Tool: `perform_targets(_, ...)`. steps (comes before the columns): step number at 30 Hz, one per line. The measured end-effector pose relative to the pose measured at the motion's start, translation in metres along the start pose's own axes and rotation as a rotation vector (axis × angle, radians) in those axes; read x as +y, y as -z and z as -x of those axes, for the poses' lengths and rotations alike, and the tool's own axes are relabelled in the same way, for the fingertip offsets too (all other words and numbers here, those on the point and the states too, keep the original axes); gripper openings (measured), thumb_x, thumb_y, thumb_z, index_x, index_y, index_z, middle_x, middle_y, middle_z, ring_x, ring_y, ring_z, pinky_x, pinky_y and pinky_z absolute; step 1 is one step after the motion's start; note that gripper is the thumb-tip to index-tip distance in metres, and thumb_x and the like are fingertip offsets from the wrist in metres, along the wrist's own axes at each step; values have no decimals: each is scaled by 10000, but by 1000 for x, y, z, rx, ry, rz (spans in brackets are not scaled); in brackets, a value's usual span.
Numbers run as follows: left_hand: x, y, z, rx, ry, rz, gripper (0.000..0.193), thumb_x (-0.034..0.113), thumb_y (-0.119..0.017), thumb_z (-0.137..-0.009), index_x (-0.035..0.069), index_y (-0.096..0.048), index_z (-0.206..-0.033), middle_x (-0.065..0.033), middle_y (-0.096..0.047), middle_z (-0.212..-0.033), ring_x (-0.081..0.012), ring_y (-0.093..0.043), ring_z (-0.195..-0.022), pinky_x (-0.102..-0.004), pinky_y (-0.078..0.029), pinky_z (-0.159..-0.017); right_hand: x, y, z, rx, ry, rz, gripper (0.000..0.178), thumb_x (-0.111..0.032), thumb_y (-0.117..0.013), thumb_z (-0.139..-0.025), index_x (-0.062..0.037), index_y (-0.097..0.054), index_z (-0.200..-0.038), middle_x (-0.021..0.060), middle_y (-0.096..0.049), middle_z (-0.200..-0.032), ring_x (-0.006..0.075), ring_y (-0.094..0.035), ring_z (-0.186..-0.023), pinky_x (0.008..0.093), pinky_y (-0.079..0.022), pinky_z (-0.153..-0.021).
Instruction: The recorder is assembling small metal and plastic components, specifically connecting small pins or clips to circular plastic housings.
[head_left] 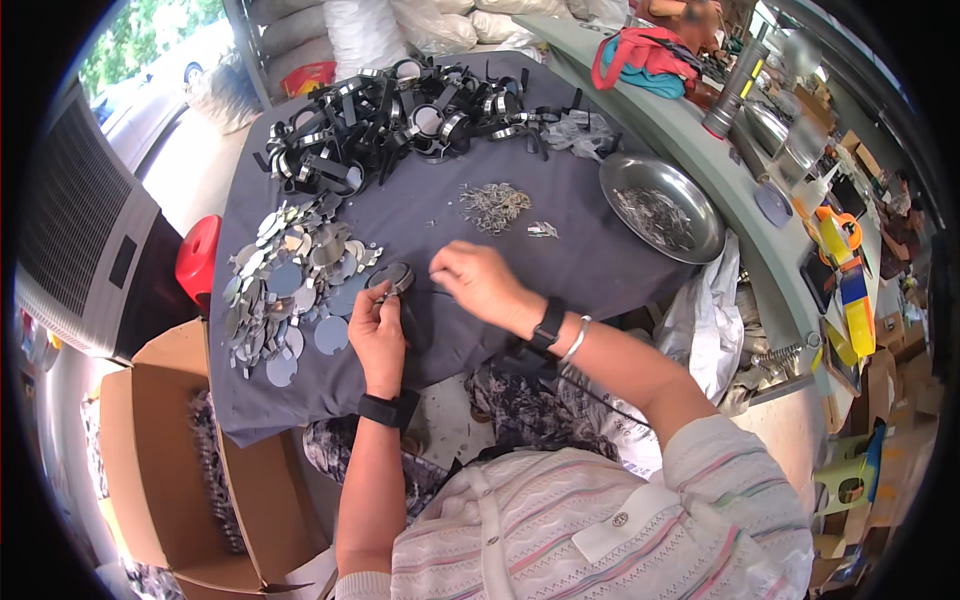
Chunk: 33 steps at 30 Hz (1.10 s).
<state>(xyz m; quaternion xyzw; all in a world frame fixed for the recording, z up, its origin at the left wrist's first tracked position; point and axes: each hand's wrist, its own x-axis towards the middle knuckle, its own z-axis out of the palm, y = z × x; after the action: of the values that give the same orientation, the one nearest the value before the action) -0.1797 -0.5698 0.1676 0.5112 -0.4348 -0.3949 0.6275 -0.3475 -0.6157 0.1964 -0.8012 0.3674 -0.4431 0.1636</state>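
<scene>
I see even, soft daylight over the whole view, brightest at the upper left of the frame, where the outdoors is washed out. Shadows are faint; only a weak one sits under my hands at centre. The steel bowl (pixel 662 208) at upper right carries a dull sheen, and the discs (pixel 290 285) at left glint a little. The centre is sharp. Toward the rim everything bends and softens, and the corners are black from the fisheye.
</scene>
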Motion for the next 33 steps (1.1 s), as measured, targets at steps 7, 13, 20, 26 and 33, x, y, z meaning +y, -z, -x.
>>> perform_targets(7,-6,18,-3,53,-106,-53,97,22,-547,-891,4,-605,-967,56,-494,-636,-6,-378,-517,-190,-308,-447,54,61,-1,-130,16,784,76,-35,-543,-750,-8,-613,-740,201,-610,-829,371,-640,-707,449,-518,-615)
perform_targets(13,-15,2,6,6,-59,12,109,53,-587,-884,21,-620,-983,46,-550,-667,-11,-440,-575,-197,-366,-505,74,80,19,-282,-34,952,69,-45,-561,-768,-15,-621,-753,167,-627,-795,311,-662,-722,392,-543,-635)
perform_targets(20,-3,6,9,0,0,46,139,39,-569,-892,32,-617,-1022,56,-517,-625,-7,-405,-501,-204,-318,-428,82,78,12,-275,-21,906,47,-21,-572,-742,-1,-613,-755,185,-627,-779,333,-655,-713,401,-540,-640)
perform_targets(26,-8,5,0,-21,-53,42,118,60,-555,-903,39,-605,-1007,47,-511,-612,-20,-401,-444,-202,-331,-374,79,79,8,-271,-53,940,59,-31,-580,-727,-1,-629,-741,181,-634,-755,324,-654,-716,392,-540,-649)
perform_targets(33,-7,7,1,-10,-29,51,122,46,-565,-895,38,-606,-1009,47,-520,-623,-17,-406,-465,-206,-325,-389,79,79,6,-374,83,1091,57,-60,-596,-724,-30,-635,-753,124,-648,-757,240,-669,-713,343,-550,-622)
